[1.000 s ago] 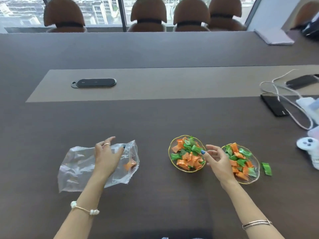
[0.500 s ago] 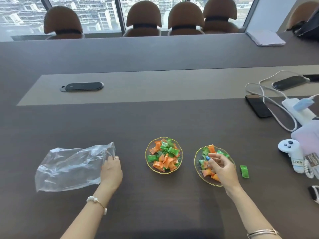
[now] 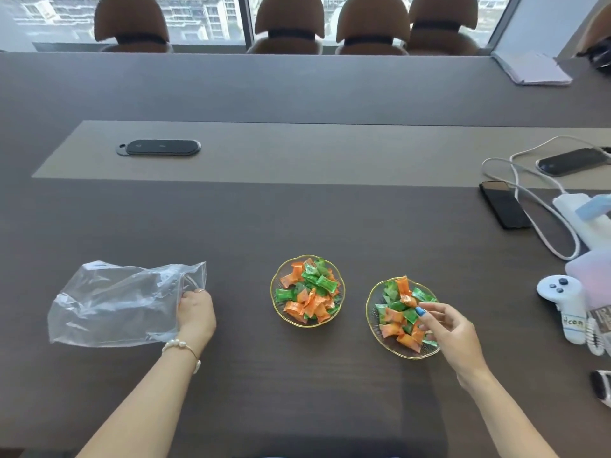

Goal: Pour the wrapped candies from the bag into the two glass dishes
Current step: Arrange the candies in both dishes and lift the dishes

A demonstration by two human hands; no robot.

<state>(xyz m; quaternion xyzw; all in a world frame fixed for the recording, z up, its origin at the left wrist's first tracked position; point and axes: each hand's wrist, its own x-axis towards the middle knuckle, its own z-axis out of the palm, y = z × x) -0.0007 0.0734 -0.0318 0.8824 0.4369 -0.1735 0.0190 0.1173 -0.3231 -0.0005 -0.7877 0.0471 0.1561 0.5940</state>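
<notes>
The clear plastic bag (image 3: 115, 302) lies crumpled and flat on the dark table at the left, and I see no candy in it. My left hand (image 3: 196, 314) sits at its right-hand mouth, fingers curled onto the edge. Two gold-rimmed glass dishes stand in front of me. Both the left dish (image 3: 273, 294) and the right dish (image 3: 390, 346) hold several orange and green wrapped candies (image 3: 309, 292). My right hand (image 3: 453, 328) hovers over the right dish, fingers loosely apart, thumb and forefinger tips touching the candies (image 3: 396, 317) there.
Along the right edge lie two phones (image 3: 504, 204) (image 3: 572, 161), white cables (image 3: 545, 209), a power strip (image 3: 582, 223) and a white controller (image 3: 562, 302). A black oval device (image 3: 158, 148) rests on the grey centre strip. Chairs line the far side, and papers (image 3: 535, 69) lie at the far right.
My left hand left the top of the bag and settled at its mouth. My right hand shifted over the right dish. The loose green candy beside that dish is no longer visible.
</notes>
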